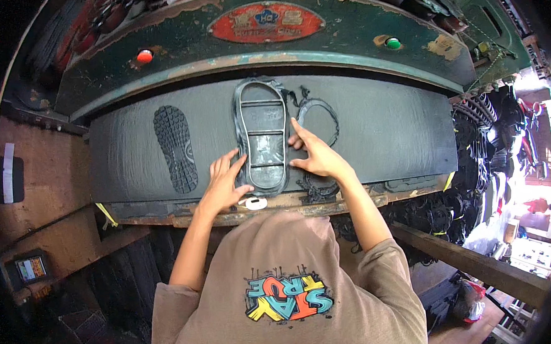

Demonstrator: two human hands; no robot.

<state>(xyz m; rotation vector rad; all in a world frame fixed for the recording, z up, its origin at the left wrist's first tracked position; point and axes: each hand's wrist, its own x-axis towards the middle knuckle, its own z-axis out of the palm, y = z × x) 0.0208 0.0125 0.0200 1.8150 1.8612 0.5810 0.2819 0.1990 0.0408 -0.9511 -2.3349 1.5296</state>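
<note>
A sole-shaped cutting die (268, 133) with a pale metal rim and crossbars lies on the dark work surface (390, 128). Ragged black rubber shows around its outer edge. My left hand (224, 183) rests at its lower left side, fingers apart, with the fingertips against the edge. On the opposite side is my right hand (317, 154), its forefinger stretched upward and its thumb apart, close to the die's right edge. A ring of black rubber offcut (337, 126) lies just beyond that hand. Farther left sits a black treaded shoe sole (176, 148).
Behind the surface rises a green machine beam (351, 36) with a red button (144, 56) and a green button (392, 43). A small white oval object (256, 203) lies at the front edge. Black strips (476, 151) hang at the right, above a wooden beam (470, 260).
</note>
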